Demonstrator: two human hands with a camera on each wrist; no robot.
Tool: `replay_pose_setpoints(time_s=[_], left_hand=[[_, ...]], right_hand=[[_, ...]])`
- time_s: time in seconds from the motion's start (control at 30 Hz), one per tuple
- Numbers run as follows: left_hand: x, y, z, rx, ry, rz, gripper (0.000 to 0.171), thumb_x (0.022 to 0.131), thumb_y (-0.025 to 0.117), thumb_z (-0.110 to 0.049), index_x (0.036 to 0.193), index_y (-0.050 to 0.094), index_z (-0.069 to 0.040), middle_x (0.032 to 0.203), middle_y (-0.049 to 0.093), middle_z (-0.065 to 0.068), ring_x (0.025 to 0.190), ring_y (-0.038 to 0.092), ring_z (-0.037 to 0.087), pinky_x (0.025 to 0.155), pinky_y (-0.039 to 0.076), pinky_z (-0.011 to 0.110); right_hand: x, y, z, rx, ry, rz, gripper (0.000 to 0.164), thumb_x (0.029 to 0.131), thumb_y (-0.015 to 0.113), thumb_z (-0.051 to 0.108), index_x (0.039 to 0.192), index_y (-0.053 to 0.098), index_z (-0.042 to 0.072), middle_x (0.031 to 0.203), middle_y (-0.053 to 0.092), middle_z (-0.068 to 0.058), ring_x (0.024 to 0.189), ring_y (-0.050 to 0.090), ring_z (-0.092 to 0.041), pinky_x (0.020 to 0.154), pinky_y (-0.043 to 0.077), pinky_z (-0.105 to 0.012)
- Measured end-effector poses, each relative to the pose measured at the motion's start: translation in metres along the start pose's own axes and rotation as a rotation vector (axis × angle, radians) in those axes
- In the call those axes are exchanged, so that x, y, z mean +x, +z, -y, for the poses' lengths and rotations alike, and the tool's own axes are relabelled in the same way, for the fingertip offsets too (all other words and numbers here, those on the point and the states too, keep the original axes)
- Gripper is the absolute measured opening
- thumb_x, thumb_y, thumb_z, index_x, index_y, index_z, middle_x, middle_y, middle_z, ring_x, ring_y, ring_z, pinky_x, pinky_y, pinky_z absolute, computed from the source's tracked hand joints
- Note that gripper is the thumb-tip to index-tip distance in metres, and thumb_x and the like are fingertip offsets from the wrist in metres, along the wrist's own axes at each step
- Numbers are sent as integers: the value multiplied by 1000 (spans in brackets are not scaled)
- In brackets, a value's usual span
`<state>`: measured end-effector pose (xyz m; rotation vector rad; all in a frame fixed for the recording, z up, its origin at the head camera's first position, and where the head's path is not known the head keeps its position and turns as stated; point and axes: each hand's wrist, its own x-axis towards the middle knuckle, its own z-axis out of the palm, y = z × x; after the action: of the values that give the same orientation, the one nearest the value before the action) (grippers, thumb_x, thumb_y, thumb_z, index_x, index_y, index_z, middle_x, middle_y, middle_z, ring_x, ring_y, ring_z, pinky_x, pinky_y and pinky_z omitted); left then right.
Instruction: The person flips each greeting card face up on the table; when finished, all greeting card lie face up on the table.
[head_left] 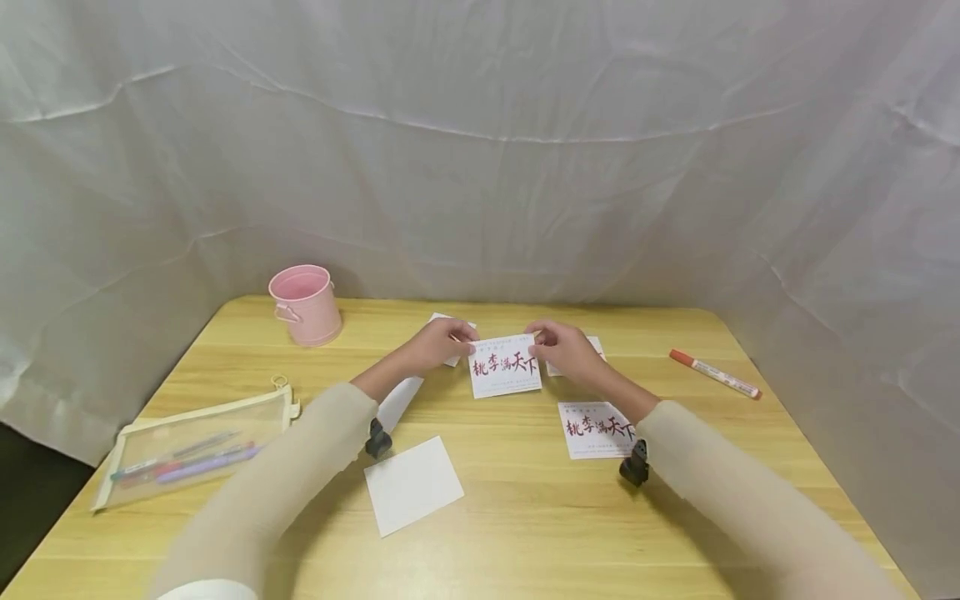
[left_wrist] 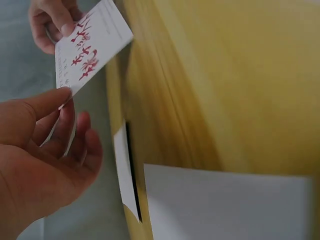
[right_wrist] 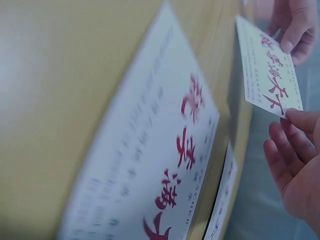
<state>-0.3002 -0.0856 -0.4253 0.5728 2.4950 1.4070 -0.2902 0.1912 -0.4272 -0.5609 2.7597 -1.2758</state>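
A white card (head_left: 504,379) with large red and dark Chinese characters is held up between both hands over the back of the table. My left hand (head_left: 438,345) pinches its upper left corner between thumb and fingertips. At the upper right corner, my right hand (head_left: 567,353) has the same kind of pinch. In the left wrist view the printed card (left_wrist: 92,47) slants between the two hands, its lettered face showing. The right wrist view has the card (right_wrist: 267,70) raised above the table, the right thumb (right_wrist: 300,119) on its corner.
A matching printed card (head_left: 596,429) lies under the right forearm, and another (head_left: 597,343) behind the right hand. Blank white cards (head_left: 415,485) lie near the left arm. A pink bucket (head_left: 315,312), a zip pouch of pens (head_left: 198,450) and a red-capped marker (head_left: 716,374) are farther out.
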Motion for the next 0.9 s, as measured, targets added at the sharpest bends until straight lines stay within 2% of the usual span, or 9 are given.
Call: replay_pose_setpoints(time_s=[0.1,0.37,0.43,0.53,0.67,0.8,0.9], left_hand=[[15,4,6,67,21,-28,16,95,66,-6,109,71,-2,105,69,11,93,60,19,78,50,26],[43,10,12,300,-30,-47,16,98,65,-14,112,72,-9,111,70,8,91,61,19,77,50,28],[46,10,12,335,-39,-44,16,97,66,-14,112,72,-10,111,70,7,91,62,19,78,51,30],[49,10,11,386,-40,-33,16,97,67,-14,111,74,-11,111,72,6,95,62,20,88,50,33],[52,10,13,443,-43,-21,17,96,69,-17,111,75,-13,113,74,2,106,57,24,99,42,39],[54,11,17,463,-60,-20,16,96,70,-20,110,75,-17,114,74,-1,110,50,26,98,41,41],[53,9,19,466,-55,-19,16,96,69,-21,111,75,-18,114,73,-1,108,51,25,96,42,40]], right_hand=[[12,1,-10,-79,35,9,28,95,69,18,123,65,15,100,67,-5,91,62,-21,75,52,-33],[35,4,-27,-191,74,35,30,96,68,18,125,65,11,112,66,-9,101,62,-25,82,54,-38],[40,5,-30,-216,74,31,29,95,70,17,123,67,9,113,68,-10,103,63,-25,84,55,-38],[43,8,-33,-257,75,27,28,94,72,17,120,68,8,113,69,-11,104,65,-26,87,55,-40],[43,10,-33,-291,85,27,27,93,73,19,118,70,9,113,71,-10,107,62,-28,97,48,-46],[42,10,-32,-347,73,35,27,93,72,24,118,71,11,117,70,-9,116,56,-31,109,35,-53],[43,9,-30,-387,59,45,28,94,71,26,119,71,12,122,68,-9,121,53,-33,113,31,-55]])
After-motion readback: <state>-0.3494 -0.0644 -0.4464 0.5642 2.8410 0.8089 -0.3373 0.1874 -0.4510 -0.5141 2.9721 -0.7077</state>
